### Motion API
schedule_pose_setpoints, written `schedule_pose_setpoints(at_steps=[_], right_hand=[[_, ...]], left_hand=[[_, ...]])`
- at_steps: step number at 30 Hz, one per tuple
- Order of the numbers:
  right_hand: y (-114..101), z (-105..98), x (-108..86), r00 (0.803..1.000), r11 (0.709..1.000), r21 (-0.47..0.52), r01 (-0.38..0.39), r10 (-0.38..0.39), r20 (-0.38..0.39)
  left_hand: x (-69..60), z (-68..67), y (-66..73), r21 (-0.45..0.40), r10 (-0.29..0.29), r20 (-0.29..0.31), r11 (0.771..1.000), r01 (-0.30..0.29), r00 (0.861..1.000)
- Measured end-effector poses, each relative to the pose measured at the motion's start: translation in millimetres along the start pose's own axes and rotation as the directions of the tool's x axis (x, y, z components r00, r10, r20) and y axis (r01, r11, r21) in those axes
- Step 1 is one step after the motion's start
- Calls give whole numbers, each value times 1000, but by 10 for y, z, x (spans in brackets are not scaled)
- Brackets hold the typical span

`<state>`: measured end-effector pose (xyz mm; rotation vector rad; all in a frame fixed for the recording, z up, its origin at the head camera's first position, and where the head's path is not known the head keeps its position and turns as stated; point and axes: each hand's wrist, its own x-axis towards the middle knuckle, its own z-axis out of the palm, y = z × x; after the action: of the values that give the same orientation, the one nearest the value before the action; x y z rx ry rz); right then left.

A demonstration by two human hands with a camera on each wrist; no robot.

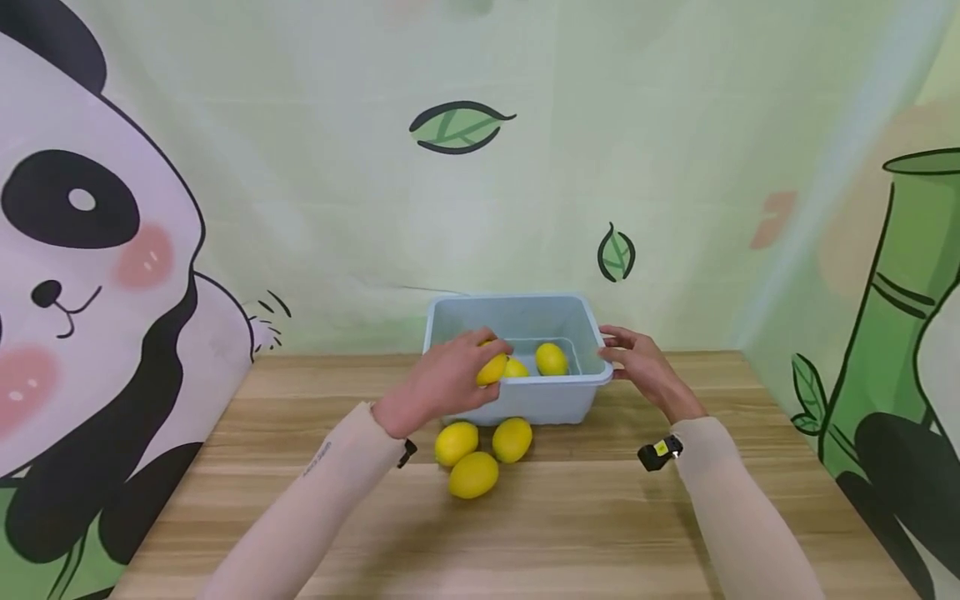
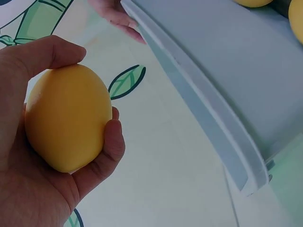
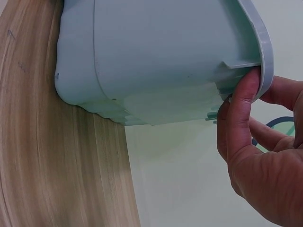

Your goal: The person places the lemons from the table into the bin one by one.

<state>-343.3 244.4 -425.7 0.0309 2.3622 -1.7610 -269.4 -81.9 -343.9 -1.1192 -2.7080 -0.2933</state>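
My left hand grips a yellow lemon over the front left rim of a pale blue plastic bin. In the left wrist view, thumb and fingers curl round that lemon. My right hand pinches the bin's right rim near the front corner; the right wrist view shows its fingers on the lip. Inside the bin lie a lemon and another lemon, partly hidden by the held one and the front wall.
Three lemons sit together on the wooden table before the bin: a left lemon, a right lemon and a front lemon. Behind the bin rises a printed backdrop with panda and bamboo drawings.
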Motion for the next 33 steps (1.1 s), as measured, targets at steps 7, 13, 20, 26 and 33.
schedule_pose_setpoints(at_steps=[7,13,20,26,33], right_hand=[[-3,-22,-5,1000,1000,-6,2,-2,8],[-2,-27,0,1000,1000,5,17,-18,20],[11,-16,12,1000,1000,-1,14,-14,6],[-5,-18,6,1000,1000,-6,8,-8,1],[-7,-15,13,1000,1000,-5,4,-4,4]], left_hand=[[107,-61,-65,-6,-42,15,999,42,999],[209,-71,-168,-20,-77,20,997,77,997],[305,-73,-272,-37,-125,53,991,127,991],[382,-96,-331,-45,-153,81,987,157,985],[470,-132,-375,-53,-159,90,985,164,983]])
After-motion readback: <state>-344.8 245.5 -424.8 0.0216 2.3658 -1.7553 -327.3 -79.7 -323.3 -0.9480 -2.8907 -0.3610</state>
